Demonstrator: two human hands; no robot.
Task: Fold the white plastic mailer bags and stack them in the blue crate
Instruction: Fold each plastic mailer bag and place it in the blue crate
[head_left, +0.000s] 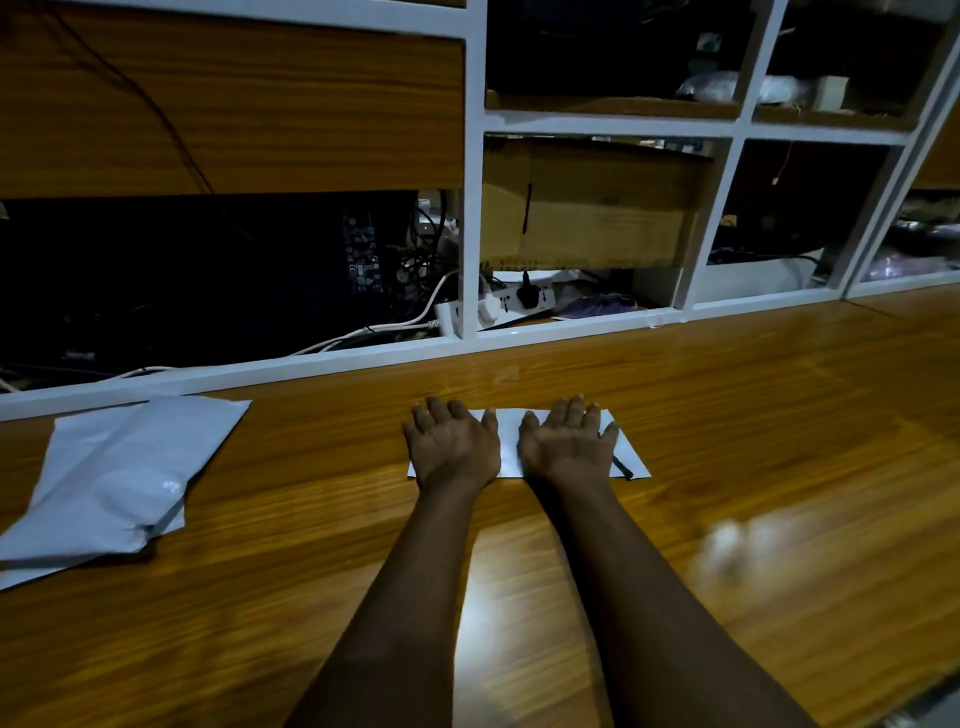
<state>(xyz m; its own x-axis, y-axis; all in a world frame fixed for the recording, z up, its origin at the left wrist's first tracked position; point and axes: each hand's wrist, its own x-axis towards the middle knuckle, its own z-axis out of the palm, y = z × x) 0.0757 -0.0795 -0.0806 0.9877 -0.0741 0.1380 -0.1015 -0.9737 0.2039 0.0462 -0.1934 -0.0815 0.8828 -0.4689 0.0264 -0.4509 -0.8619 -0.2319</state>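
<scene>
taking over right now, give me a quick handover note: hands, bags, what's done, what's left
Left hand and right hand: both open, palms pressing flat on one mailer on the table.
That mailer looks folded into a narrow strip.
Pile of unfolded mailers lies at far left.
Crate is not in view.
Left: finish this fold, crate it, then work through the pile.

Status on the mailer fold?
Left hand, right hand open, flat on mailer on table. Spare mailers piled far left. Crate not in view. Nothing blocking.
</scene>
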